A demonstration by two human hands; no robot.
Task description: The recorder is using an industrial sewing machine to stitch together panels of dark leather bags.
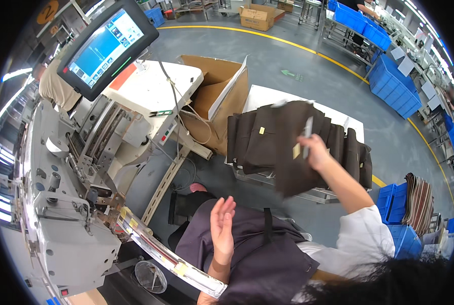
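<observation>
1. The right hand (316, 152) is closed around the edge of a dark brown cloth panel (293, 175), which hangs to the left of this grip, over the near side of the pile; motion blur softens its outline.
2. A slim pale object (308, 131) rises from the same fingers (its kind is hard to make out), and a small yellow label (296, 150) shows just left of the fingertips.
3. Behind and to both sides of that grip, folded dark brown cloths (252, 140) lie in a row on a white-topped table (267, 95); the panel and hand hide the middle ones.
4. The left hand (222, 229) is raised with a wide, loose grip, fingers extended, well apart from the cloth.
5. Left of it stands a sewing machine (74, 229), cut off by the fisheye's dark rim; below it, the left forearm passes partly behind a pale curved rail (168, 259).
</observation>
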